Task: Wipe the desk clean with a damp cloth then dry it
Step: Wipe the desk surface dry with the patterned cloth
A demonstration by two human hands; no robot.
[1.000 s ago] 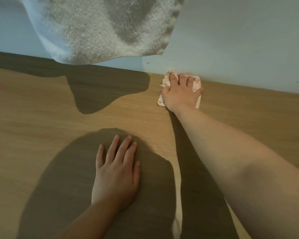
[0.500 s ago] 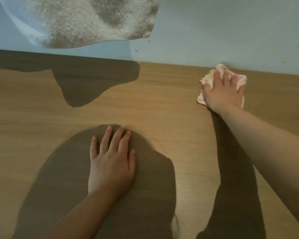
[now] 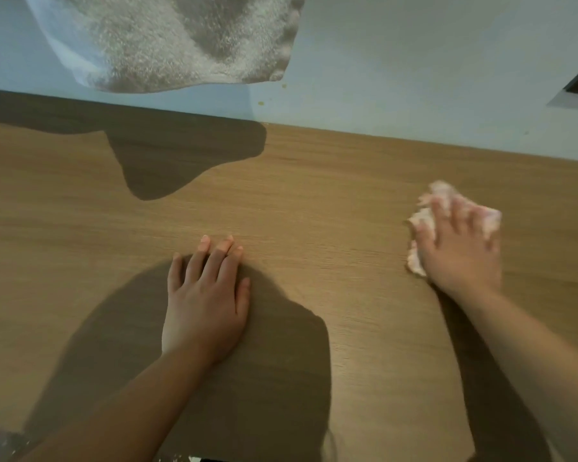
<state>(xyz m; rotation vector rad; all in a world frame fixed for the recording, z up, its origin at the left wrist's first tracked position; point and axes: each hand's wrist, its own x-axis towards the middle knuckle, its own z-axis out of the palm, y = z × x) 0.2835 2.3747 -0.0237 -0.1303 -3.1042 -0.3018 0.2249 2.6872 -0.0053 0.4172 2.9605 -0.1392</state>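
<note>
Head view:
- The left hand [image 3: 204, 305] lies palm down on the wooden desk [image 3: 314, 195]. Its fingers are straight and close together, the thumb is slightly out to the side, and it holds nothing.
- The right hand [image 3: 461, 248] presses flat on a crumpled white cloth with pink marks [image 3: 442, 193]. Its fingers are extended and slightly spread over the cloth rather than curled round it. The hand is blurred, so finer detail cannot be told.
- The cloth lies on the desk's right part, away from the back edge, showing beyond the fingertips and to the hand's left.
- The two hands are well apart, the left one nearer the person.
- A pale terry towel [image 3: 181, 38] hangs in front of the light wall [image 3: 414, 61] above the desk's back edge.
- The towel's shadow [image 3: 167, 155] falls on the wood below it.
- A larger shadow [image 3: 247, 378] surrounds the left hand and forearm.
</note>
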